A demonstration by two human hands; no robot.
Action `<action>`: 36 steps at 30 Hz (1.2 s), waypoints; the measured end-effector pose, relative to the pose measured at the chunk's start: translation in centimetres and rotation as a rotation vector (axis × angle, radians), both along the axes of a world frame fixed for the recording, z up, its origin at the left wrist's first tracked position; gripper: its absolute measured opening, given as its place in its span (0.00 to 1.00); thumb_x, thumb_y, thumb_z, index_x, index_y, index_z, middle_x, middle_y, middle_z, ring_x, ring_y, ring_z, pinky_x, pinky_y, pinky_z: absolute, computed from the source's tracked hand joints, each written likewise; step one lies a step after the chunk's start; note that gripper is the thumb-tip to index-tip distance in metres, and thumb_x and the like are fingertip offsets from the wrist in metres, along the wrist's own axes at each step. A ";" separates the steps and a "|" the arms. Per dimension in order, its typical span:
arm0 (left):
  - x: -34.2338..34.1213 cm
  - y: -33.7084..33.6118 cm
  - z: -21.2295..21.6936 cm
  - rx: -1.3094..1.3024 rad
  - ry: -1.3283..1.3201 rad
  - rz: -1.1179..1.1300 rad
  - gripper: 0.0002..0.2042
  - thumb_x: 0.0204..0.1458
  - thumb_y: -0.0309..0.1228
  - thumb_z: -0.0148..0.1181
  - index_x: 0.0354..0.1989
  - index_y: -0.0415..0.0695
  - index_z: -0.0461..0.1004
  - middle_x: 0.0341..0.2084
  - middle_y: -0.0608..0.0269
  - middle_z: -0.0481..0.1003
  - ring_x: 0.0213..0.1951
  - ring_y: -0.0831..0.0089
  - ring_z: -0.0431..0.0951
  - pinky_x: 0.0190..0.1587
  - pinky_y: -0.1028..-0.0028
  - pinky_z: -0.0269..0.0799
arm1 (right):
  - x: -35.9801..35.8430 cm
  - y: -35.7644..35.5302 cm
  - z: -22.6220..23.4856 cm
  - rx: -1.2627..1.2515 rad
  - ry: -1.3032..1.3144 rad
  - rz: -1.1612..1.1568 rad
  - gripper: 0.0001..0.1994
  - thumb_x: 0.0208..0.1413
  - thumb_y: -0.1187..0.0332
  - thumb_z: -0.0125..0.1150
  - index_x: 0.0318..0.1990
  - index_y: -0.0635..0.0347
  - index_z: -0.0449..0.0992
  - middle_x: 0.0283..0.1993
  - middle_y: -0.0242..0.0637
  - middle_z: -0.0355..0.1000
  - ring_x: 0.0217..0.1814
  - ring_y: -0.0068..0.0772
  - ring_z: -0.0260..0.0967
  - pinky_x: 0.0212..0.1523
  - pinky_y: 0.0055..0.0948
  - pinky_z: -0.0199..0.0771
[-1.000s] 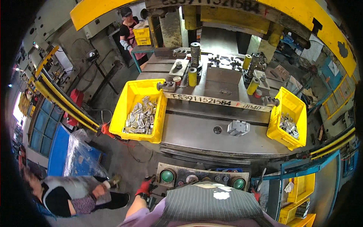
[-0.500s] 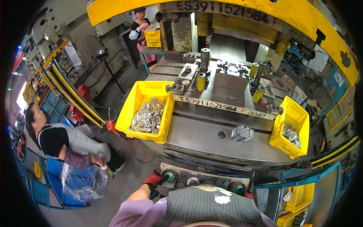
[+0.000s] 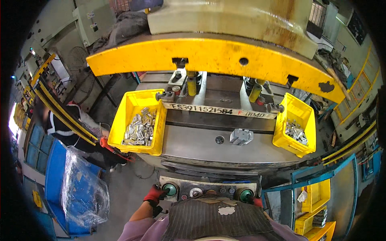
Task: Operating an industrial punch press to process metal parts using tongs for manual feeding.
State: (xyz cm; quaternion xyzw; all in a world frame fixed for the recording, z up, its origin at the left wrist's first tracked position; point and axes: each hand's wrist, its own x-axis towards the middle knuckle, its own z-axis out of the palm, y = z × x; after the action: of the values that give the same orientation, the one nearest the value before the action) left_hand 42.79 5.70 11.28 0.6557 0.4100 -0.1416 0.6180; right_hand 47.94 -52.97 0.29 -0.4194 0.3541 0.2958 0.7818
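Note:
My left hand (image 3: pixel 154 194), in a red and black glove, lies at the left green push button (image 3: pixel 171 189) of a control panel, its dark fingertips stretched to the button and holding nothing. My right hand (image 3: pixel 257 201), also gloved in red, is at the right green push button (image 3: pixel 246 195); its fingers are mostly hidden. Beyond the panel (image 3: pixel 219 186) is a press bed (image 3: pixel 189 138) with a silver metal block (image 3: pixel 241 137) on it. The yellow front of the press's upper part (image 3: pixel 217 54) hangs low over the die, hiding its rear.
A yellow bin (image 3: pixel 160 136) of small metal parts stands at the bed's left, another (image 3: pixel 299 151) at its right. A person (image 3: pixel 66 124) is behind a yellow guard bar (image 3: pixel 64 114). Blue racking (image 3: pixel 313 178) with yellow bins is near right; a blue cart (image 3: pixel 56 180) stands left.
The press's upper part has come down over the die. My view has shifted. The person at left has moved behind the guard bar; the one at the back is out of sight. Both hands stay at the buttons.

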 end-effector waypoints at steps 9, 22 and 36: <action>-4.2 1.2 -2.5 -0.324 -0.113 0.283 0.30 0.35 0.29 0.69 0.45 0.40 0.58 0.31 0.57 0.70 0.27 0.64 0.73 0.24 0.67 0.70 | -2.1 6.0 9.3 -0.873 -0.364 -0.305 0.29 0.41 0.77 0.60 0.55 0.63 0.59 0.27 0.36 0.69 0.22 0.31 0.65 0.22 0.29 0.69; -6.5 10.2 -2.3 0.107 -0.612 0.999 0.23 0.53 0.43 0.45 0.56 0.48 0.58 0.47 0.55 0.67 0.44 0.63 0.69 0.42 0.66 0.69 | 23.8 15.6 37.1 -1.381 -1.496 0.282 0.26 0.43 0.71 0.57 0.53 0.53 0.58 0.43 0.46 0.66 0.44 0.51 0.65 0.41 0.39 0.67; 2.9 5.0 11.9 0.395 -0.769 0.336 0.23 0.49 0.23 0.54 0.55 0.42 0.59 0.29 0.67 0.69 0.27 0.82 0.67 0.29 0.81 0.65 | 32.3 23.7 45.3 -1.593 -1.391 0.360 0.21 0.44 0.64 0.57 0.49 0.53 0.66 0.41 0.48 0.68 0.43 0.49 0.67 0.42 0.39 0.68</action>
State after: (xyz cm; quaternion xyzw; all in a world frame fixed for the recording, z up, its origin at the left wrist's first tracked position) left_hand 45.70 10.70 23.20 0.6902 0.2706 0.2947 0.6029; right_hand 80.24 -29.32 45.64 -0.9312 -0.1448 -0.2132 0.2579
